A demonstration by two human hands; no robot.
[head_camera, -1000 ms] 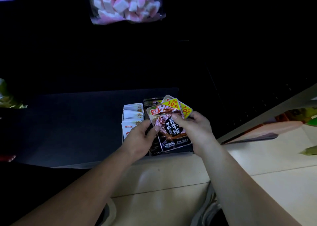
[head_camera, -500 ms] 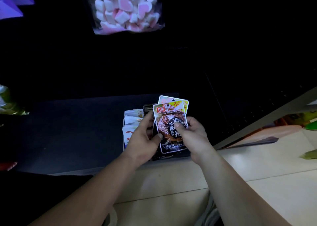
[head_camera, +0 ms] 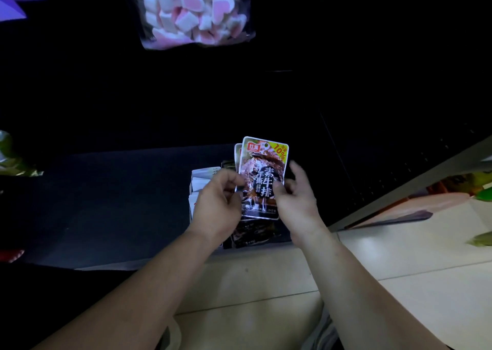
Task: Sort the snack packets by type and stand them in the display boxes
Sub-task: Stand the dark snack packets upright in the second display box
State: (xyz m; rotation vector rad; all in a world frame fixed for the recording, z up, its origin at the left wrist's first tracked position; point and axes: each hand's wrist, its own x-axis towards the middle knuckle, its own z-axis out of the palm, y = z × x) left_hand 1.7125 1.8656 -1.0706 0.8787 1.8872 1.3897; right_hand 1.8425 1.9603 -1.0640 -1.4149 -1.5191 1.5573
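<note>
Head view, dim shelf, hands lit from below.

Left hand [head_camera: 215,203]: fingers curled in, thumb and forefinger pinching the left edge of the front packet [head_camera: 262,174] about halfway down. The hand is closed tight enough that no palm shows.

Right hand [head_camera: 295,200]: thumb pressed flat on the packet's face near the right edge and fingers bent behind it, with the forefinger lifted and only loosely curled.

The front packet is held upright between both hands, raised above the display box [head_camera: 282,239]. A second packet [head_camera: 237,155] peeks out behind its left side; whether the left hand also grips that one is hard to judge.

Writing on the front packet: large white characters 手撕素牛排, a yellow corner flash reading 10%, and a red logo badge at top left, too small to read with confidence.

In the box, dark packets [head_camera: 253,232] lie under the hands. White packets [head_camera: 202,176] stand in a row just left of them.

A bag of pink-and-white marshmallows [head_camera: 197,11] hangs above. A pale tiled floor [head_camera: 266,283] runs beneath the forearms.
</note>
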